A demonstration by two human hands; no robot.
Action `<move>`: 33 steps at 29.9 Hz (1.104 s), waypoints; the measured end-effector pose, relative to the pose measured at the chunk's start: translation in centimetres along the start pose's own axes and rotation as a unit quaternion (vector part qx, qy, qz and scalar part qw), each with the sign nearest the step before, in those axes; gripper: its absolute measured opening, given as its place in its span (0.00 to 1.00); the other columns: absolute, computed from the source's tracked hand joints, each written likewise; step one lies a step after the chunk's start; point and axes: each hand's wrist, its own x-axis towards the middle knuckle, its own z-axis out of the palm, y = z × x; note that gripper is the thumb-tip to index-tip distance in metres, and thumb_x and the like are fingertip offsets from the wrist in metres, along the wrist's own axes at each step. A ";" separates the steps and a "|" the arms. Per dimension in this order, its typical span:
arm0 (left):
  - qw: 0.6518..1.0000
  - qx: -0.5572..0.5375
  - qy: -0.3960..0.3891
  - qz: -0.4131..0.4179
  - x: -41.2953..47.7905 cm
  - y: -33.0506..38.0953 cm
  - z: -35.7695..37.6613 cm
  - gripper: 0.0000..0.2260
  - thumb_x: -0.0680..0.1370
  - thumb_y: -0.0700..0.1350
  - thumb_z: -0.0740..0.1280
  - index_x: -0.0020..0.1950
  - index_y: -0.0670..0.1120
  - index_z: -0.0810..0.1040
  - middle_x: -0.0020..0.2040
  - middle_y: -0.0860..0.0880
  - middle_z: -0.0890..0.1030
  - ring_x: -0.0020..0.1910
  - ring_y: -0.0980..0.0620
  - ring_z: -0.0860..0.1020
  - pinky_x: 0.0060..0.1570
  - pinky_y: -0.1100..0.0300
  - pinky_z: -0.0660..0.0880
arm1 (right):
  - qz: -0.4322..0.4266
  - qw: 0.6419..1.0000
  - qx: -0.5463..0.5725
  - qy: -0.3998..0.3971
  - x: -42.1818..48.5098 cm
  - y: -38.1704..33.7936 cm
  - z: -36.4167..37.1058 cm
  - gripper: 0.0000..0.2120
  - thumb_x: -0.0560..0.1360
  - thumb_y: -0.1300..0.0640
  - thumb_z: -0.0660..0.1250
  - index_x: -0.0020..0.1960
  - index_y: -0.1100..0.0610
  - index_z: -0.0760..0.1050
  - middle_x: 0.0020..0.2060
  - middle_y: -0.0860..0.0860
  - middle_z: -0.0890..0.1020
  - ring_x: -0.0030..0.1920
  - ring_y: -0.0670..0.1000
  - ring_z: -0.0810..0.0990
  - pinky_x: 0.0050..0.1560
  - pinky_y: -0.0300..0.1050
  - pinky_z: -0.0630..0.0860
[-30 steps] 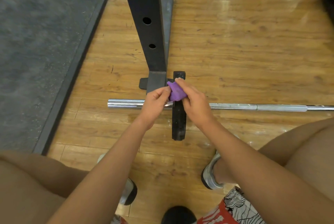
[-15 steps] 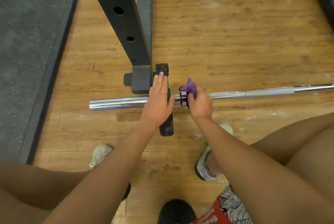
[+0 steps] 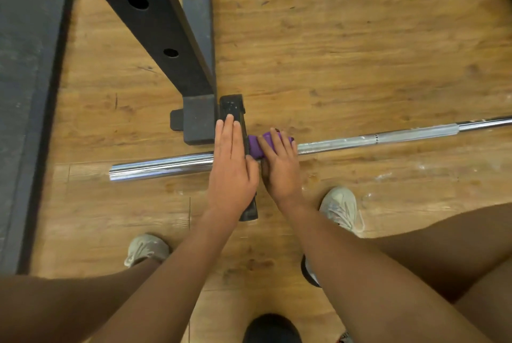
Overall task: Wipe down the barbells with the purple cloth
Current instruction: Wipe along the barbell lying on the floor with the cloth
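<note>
Item 1. Left hand (image 3: 232,168): flat, fingers straight and pressed together, pointing toward the far side. It lies along the left face and upper rim of the weight plate (image 3: 231,107) and curls round nothing. The forearm reaches in from the near left.

Item 2. Right hand (image 3: 279,168): fingers curled over the top of the purple cloth (image 3: 255,146), gripping it against the bar. The knuckles are raised and the forearm comes in from the near right. The two hands touch beside the plate.

Item 3. Purple cloth: bunched round the barbell (image 3: 360,139), just to the right of the plate, with the right hand over it.

Item 4. Barbell: lies on the wooden floor (image 3: 360,37), running left to right. Its chrome left end sticks out to the left of the plate. The plate stands on edge on the bar, close against the foot of the black rack upright (image 3: 155,26).

Item 5. Hidden or unclear: the right thumb is out of sight under the hand. The plate's middle and the bar where it passes through the plate are covered by the hands and the cloth. The bar's right end is cut off at the right edge, and the rack's top at the far edge. A dark rounded shape (image 3: 271,329) at the near edge cannot be made out.

Item 6. Surroundings: a grey mat (image 3: 25,93) on the far left and two pale shoes (image 3: 145,248) on the near floor.
</note>
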 end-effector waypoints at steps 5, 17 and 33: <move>1.000 -0.004 0.011 -0.011 0.0 0.3 0.0 0.28 0.81 0.42 0.54 0.80 0.37 0.56 0.82 0.43 0.54 0.82 0.50 0.46 0.78 0.64 0.42 | -0.016 0.999 -0.012 0.032 -1.1 -0.3 0.5 0.28 0.78 0.58 0.70 0.77 0.50 0.68 0.77 0.57 0.66 0.79 0.61 0.57 0.78 0.61 0.58; 1.000 0.002 0.001 -0.008 -0.3 0.1 0.0 0.27 0.82 0.39 0.57 0.80 0.35 0.55 0.82 0.41 0.53 0.82 0.47 0.46 0.80 0.54 0.49 | 0.014 0.999 -0.028 -0.007 -0.2 -1.1 1.3 0.30 0.78 0.63 0.69 0.78 0.59 0.64 0.79 0.58 0.62 0.80 0.60 0.51 0.77 0.61 0.61; 0.991 0.128 -0.038 0.003 -4.4 0.3 -0.1 0.27 0.84 0.48 0.49 0.81 0.38 0.56 0.82 0.41 0.53 0.82 0.46 0.48 0.79 0.45 0.48 | 0.023 0.998 0.013 -0.064 -3.2 -0.9 -1.0 0.32 0.80 0.70 0.61 0.81 0.55 0.58 0.81 0.51 0.54 0.81 0.52 0.42 0.80 0.48 0.50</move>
